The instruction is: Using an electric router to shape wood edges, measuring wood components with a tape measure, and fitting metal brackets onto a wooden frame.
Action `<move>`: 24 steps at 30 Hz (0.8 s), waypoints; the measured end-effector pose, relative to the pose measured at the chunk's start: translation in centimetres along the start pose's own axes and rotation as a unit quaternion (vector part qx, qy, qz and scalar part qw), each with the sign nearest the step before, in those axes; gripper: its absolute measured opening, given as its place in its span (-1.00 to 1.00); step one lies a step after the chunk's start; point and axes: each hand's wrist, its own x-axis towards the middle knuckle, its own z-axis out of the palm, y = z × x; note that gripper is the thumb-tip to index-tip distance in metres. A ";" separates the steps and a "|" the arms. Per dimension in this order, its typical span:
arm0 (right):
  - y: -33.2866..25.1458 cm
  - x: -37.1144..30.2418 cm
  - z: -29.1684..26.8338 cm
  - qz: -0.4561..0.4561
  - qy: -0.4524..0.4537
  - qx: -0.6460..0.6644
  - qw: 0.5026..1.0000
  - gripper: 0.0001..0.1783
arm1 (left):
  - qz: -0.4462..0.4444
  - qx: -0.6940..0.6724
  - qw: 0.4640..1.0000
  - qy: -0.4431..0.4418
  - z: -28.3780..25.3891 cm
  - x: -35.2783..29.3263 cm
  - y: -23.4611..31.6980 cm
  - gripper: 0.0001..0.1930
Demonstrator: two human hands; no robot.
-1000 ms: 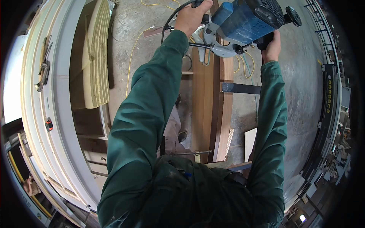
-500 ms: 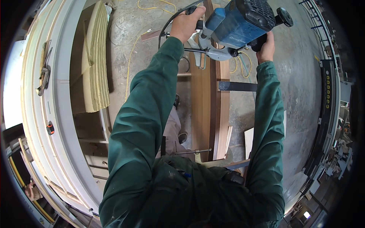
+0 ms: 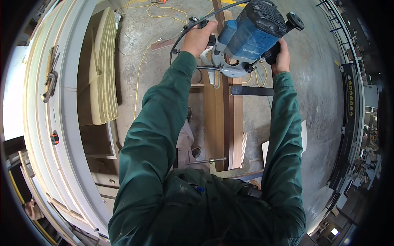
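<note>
Both my arms stretch forward to a blue plunge router with a black ridged top and a grey base. My left hand is closed round its left handle, beside the black power cord. On the other side, my right hand wraps the right black handle. The router sits over long wooden boards, one brown beside a dark strip and a paler strip. A clamp crosses the boards' near end. The router's bit and the underside of its base are hidden.
Left of me runs a long white-edged table with a tape measure and a clamp-like tool. Beneath it lean yellowish insulation slabs. A yellow cord trails over the concrete floor. A dark bar juts right from the boards.
In the view, the router and both hands sit slightly lower and farther left than before. The boards have shifted a little left as well. Both hands keep their hold.
</note>
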 end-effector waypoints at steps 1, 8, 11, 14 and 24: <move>0.1 -0.1 -0.2 -0.001 -0.002 -0.001 1.000 -0.66 | -0.004 0.003 1.000 -0.002 -0.1 -0.2 0.0 -0.54; 1.1 -0.6 -0.5 -0.028 0.016 0.012 0.999 -0.66 | -0.010 0.033 0.999 0.022 -0.5 -1.3 -0.4 -0.51; 1.6 -0.7 -0.7 -0.032 0.010 0.013 0.999 -0.65 | -0.009 0.031 0.999 0.023 -0.6 -1.6 -0.7 -0.50; 2.1 -0.4 -1.1 -0.032 0.011 0.012 0.999 -0.66 | -0.009 0.035 0.999 0.018 -0.8 -1.6 -0.8 -0.49; 2.2 -0.7 -1.0 -0.035 0.005 0.009 0.999 -0.67 | -0.011 0.040 0.999 0.014 -1.1 -2.3 -0.5 -0.53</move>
